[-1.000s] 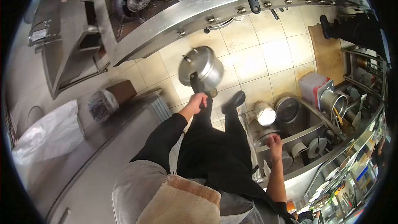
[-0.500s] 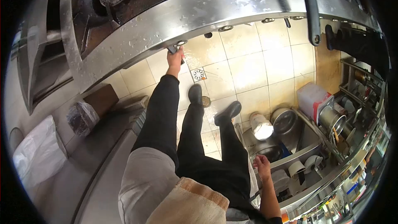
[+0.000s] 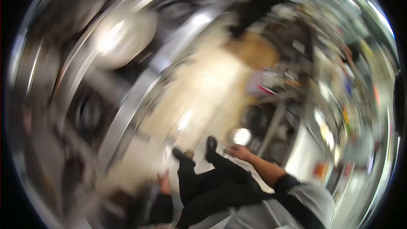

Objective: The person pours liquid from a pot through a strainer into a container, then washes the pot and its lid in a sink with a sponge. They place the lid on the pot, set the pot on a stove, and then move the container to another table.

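Observation:
Motion smears the whole head view. My left hand (image 3: pixel 164 183) hangs low over the tiled floor, left of my legs; its blurred fingers look apart, with nothing visible in them. My right hand (image 3: pixel 240 152) is in front of my right thigh, beside the sink area. Its fingers look curled together, and I cannot make out what, if anything, is in them. A round, shiny white thing (image 3: pixel 241 136) stands just beyond it. Ahead on the left runs the steel front edge of the stove (image 3: pixel 127 116), apart from both hands.
A large pale round pan or lid (image 3: pixel 125 38) is on the stove. On the right, a white box with a red stripe (image 3: pixel 260 84) stands near blurred pots and shelves. The tiled floor (image 3: pixel 203 89) runs ahead, and a person in dark clothes (image 3: pixel 258 8) is at the far end.
My view has swung right along the aisle. My left hand has come off the knob under the stove edge and back beside my legs. My right hand has moved in front of my thigh.

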Tool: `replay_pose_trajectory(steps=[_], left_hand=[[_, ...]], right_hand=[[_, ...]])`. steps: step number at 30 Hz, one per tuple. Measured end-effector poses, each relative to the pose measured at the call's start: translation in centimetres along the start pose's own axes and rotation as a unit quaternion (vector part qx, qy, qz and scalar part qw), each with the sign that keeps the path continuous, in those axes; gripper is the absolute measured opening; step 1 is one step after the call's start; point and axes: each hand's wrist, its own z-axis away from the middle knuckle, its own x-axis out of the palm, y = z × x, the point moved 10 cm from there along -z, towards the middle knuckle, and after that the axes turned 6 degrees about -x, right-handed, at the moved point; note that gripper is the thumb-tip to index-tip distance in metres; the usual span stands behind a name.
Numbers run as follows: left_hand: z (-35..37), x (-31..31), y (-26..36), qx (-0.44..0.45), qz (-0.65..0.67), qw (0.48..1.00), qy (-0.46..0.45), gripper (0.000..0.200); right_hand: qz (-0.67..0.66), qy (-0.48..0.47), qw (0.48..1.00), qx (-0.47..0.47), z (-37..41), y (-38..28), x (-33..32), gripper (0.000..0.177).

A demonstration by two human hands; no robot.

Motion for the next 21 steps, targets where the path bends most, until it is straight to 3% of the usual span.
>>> replay_pose_trajectory(steps=[1, 2, 4, 5, 7, 9, 12, 15, 18, 20, 21], left_hand=[[2.3, 1.3, 0.2, -0.005, -0.050, 0.999, -0.016, 0.067], [4.3, 2.5, 0.8, -0.007, -0.102, 0.994, -0.036, 0.066], [7.3, 4.8, 3.4, -0.006, -0.223, 0.972, -0.077, 0.063], [8.4, 6.5, 5.3, 0.001, -0.283, 0.954, -0.096, 0.062], [10.0, 12.0, 8.2, 0.017, -0.391, 0.910, -0.135, 0.059], [10.8, 17.7, 10.1, 0.044, -0.478, 0.861, -0.168, 0.057], [12.1, 26.9, 11.6, 0.082, -0.580, 0.783, -0.207, 0.053], [12.3, 34.2, 11.8, 0.113, -0.651, 0.716, -0.225, 0.050], [12.0, 40.9, 10.9, 0.131, -0.711, 0.647, -0.242, 0.046], [11.6, 44.2, 10.6, 0.140, -0.744, 0.607, -0.243, 0.044], [11.6, 45.6, 10.5, 0.140, -0.755, 0.592, -0.245, 0.044]], right_hand=[[0.075, 0.087, 0.989, -0.096, 0.8, -1.4, -1.5, 0.048], [0.097, 0.076, 0.986, -0.111, 3.3, -5.8, -2.8, 0.052], [0.017, 0.138, 0.984, -0.112, 5.4, -6.7, -4.9, 0.038], [0.016, 0.219, 0.960, -0.173, 7.4, -7.8, -6.5, 0.028], [-0.063, 0.253, 0.951, -0.169, 11.2, -7.7, -7.5, 0.017], [-0.020, 0.296, 0.939, -0.173, 13.7, -5.6, -7.2, 0.011], [-0.037, 0.319, 0.943, -0.091, 17.8, 0.0, -5.7, 0.010], [-0.102, 0.408, 0.907, -0.012, 18.3, 9.3, -2.7, 0.015], [-0.140, 0.383, 0.909, 0.088, 21.6, 15.1, 1.0, 0.026], [-0.132, 0.345, 0.923, 0.112, 19.8, 19.4, 5.0, 0.034], [-0.145, 0.353, 0.915, 0.131, 23.1, 18.7, 5.9, 0.034]])
